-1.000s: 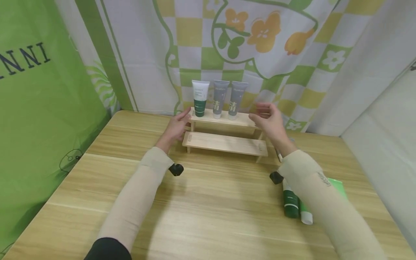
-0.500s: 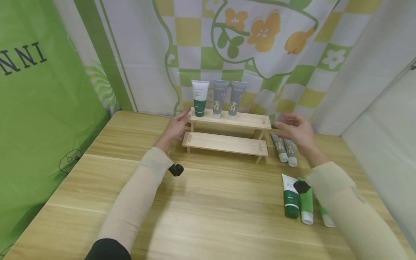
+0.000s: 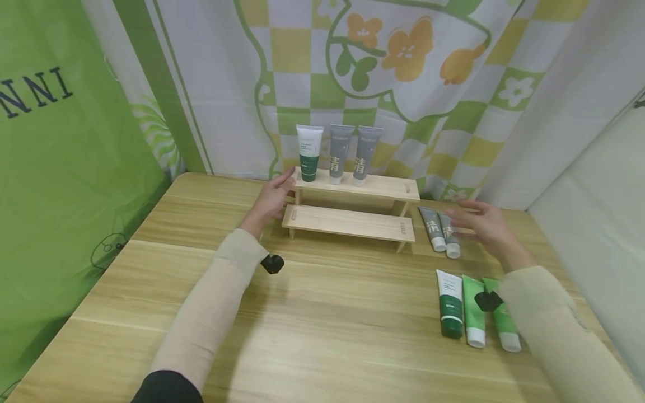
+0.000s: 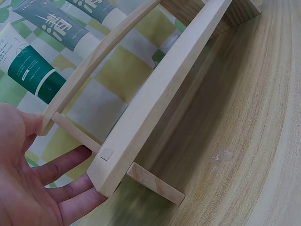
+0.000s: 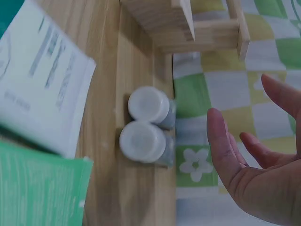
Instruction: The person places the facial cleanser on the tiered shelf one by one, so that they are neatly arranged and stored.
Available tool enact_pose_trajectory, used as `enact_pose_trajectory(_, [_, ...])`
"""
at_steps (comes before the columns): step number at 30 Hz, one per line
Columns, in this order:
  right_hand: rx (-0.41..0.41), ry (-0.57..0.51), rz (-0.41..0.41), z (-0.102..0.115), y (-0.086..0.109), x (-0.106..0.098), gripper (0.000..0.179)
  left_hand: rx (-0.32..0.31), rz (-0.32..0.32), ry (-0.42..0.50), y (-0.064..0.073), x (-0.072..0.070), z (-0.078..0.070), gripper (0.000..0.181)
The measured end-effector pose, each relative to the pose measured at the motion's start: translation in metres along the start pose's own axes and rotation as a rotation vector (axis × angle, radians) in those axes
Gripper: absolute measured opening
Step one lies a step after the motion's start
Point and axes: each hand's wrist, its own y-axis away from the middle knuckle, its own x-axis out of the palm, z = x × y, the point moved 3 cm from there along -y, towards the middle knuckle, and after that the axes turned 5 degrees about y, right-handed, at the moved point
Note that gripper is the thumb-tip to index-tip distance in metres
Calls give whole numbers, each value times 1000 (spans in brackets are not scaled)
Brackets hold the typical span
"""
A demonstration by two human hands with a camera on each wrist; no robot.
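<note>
A two-tier wooden shelf (image 3: 353,221) stands at the back of the table. My left hand (image 3: 269,202) holds its left end; in the left wrist view the thumb touches the upper board's end and the fingers (image 4: 66,165) reach below it. On the upper tier stand a white-and-green squeeze tube (image 3: 309,154) and two grey squeeze tubes (image 3: 341,154), all caps down. My right hand (image 3: 486,229) is empty, fingers loosely spread, over or beside two more grey tubes (image 3: 432,228) that lie right of the shelf.
Nearer on the right lie a white-and-dark-green tube (image 3: 450,305) and two light green tubes (image 3: 473,310), side by side. A patterned curtain (image 3: 302,73) hangs behind the table (image 3: 322,324). A white wall panel (image 3: 594,184) borders the right side.
My right hand has moved away from the upper tier, rightward and toward me, uncovering the tubes lying on the right. The left hand and the standing tubes have stayed put.
</note>
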Motion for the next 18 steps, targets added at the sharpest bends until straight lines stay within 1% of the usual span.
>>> enact_pose_trajectory(4, [45,67,51,-10,0,-10,84,-8,1,15,0,0,0,48])
enact_pose_trajectory(6, [49,92,75,-15,-1,-16,86,-12,1,23,0,0,0,48])
enact_pose_trajectory(8, [57,90,94,-21,-3,-22,88,-15,1,29,0,0,-1,47])
enact_pose_trajectory(11, [89,61,108,-33,-9,-31,88,-15,1,34,0,0,-1,47])
enact_pose_trajectory(13, [105,84,127,-37,-10,-35,86,-15,2,36,0,0,0,48])
enact_pose_trajectory(18, [136,210,163,-39,-6,-34,80,-29,-5,31,-1,1,1,47])
